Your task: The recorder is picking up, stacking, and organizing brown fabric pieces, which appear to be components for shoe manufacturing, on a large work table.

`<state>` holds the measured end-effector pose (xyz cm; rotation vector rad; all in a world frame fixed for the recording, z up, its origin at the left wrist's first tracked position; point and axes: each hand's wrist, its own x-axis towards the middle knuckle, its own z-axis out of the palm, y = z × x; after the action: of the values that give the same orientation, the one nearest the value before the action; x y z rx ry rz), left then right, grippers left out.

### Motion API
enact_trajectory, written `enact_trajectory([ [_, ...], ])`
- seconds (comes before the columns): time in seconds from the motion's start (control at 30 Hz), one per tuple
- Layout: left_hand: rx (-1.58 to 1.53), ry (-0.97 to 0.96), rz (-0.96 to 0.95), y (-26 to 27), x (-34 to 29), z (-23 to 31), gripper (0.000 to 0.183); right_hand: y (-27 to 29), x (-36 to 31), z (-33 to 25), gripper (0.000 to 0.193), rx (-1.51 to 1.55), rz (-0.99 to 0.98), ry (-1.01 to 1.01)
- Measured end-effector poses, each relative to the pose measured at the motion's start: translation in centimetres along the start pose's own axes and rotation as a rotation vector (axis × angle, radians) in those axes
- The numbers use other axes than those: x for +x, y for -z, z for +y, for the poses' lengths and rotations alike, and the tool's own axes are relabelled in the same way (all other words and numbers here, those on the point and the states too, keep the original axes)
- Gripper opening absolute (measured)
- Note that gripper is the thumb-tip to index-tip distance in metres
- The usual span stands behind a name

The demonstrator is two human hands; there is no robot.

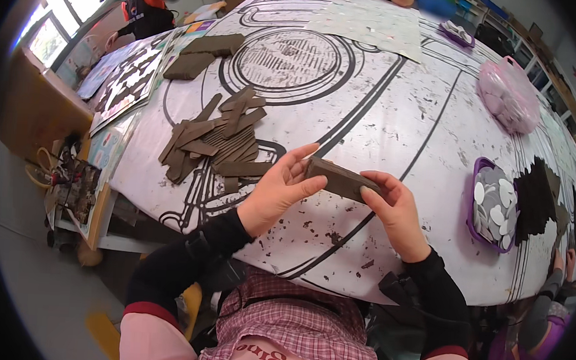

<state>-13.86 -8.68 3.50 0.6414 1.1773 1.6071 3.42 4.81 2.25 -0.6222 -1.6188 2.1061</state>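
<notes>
Between my two hands, above the near part of the table, is a long dark brown block (344,183) that looks like a stack of thin strips. My left hand (279,187) pinches its left end, thumb on the near face and fingers behind. At the other end my right hand (397,210) grips it the same way, thumb in front. A loose pile of similar brown strips (221,139) lies on the table to the left of my left hand. Some strips there lie side by side, others cross over them.
Brown slabs (207,46) lie behind the pile. On the right stand a purple basket (473,224) of white and grey discs, a pink bag (509,98) and dark brown sheets (536,198). A person (146,13) is at the far left; another's hands (563,259) show at right.
</notes>
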Motion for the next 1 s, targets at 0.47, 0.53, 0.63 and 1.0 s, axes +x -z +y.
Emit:
enact_trajectory([
  [0.47, 0.762, -0.291, 0.206, 10.6, 5.2, 12.9, 0.054, -1.4, -1.8, 0.8, 0.038, -0.028, -0.071, 0.032],
  [0.53, 1.159, -0.387, 0.336, 18.0, 7.6, 18.2, 0.064, -1.5, -1.1, 0.6, 0.038, 0.029, -0.103, 0.014],
  [0.63, 1.413, -0.239, 0.620, 28.9, 12.1, 21.1, 0.068, -1.9, 0.2, 0.3, 0.037, 0.056, -0.114, -0.039],
  [1.0, 1.655, -0.058, 0.585, 38.1, 23.1, 18.1, 0.054, -2.7, 5.1, -0.7, 0.034, 0.022, -0.101, -0.184],
])
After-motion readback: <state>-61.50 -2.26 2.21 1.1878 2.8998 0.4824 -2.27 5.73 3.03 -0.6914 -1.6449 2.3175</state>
